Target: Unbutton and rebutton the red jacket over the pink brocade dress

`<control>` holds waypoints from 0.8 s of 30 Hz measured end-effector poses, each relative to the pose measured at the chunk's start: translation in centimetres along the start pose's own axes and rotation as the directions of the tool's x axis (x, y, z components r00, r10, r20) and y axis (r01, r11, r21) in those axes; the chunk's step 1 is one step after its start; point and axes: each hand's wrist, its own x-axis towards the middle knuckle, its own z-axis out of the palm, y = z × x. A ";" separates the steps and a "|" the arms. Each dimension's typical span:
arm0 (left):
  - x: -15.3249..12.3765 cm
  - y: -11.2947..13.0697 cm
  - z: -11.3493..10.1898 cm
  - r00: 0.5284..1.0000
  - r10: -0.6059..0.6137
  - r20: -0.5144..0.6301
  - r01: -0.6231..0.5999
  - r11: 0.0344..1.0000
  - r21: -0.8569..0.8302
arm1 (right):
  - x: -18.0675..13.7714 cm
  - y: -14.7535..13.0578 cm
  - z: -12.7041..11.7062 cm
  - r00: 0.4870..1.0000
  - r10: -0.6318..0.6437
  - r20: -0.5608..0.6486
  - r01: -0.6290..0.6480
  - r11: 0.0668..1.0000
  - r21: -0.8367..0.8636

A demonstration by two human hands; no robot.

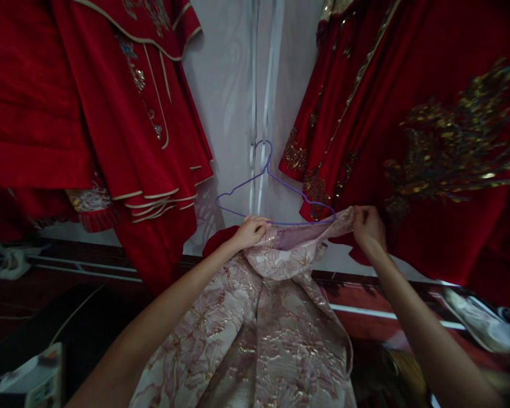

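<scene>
A pale pink brocade garment (289, 323) with gold leaf patterns hangs down in front of me. My left hand (253, 231) is closed on its upper edge at the left, close to the lower bar of a purple hanger (246, 182). Whether those fingers also pinch the hanger bar, I cannot tell. My right hand (369, 229) is closed on the right end of the top edge, pulling it outward past the hanger's corner. Between my hands the garment's top gapes and shows its mauve lining. The hanger's hook is up by a pale vertical strip on the wall.
Red embroidered garments (153, 124) hang on the left, and a red gown (429, 226) with gold sequins hangs on the right. Behind stands a pale wall (221, 102). A white shoe (484, 323) lies low at right; a power strip (42, 379) sits at lower left.
</scene>
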 end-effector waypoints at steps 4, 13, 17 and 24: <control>-0.5 0.5 0.3 1.000 0.027 -0.012 -0.027 1.000 -0.001 | 0.4 -3.0 0.1 0.983 -0.181 -0.033 0.181 0.983 0.006; 1.3 1.9 3.1 1.000 -0.014 -0.007 0.013 0.992 -0.127 | 0.3 -9.3 3.4 0.945 -0.314 -0.093 0.308 0.949 -0.074; 1.3 1.5 2.8 0.999 -0.043 -0.007 0.039 0.960 -0.278 | -0.2 -8.9 4.0 0.931 -0.358 -0.074 0.354 0.933 -0.059; 0.1 -1.5 -4.7 0.900 -0.196 -0.390 0.158 0.979 -0.129 | -0.2 -8.7 2.9 0.945 -0.325 -0.021 0.325 0.939 0.107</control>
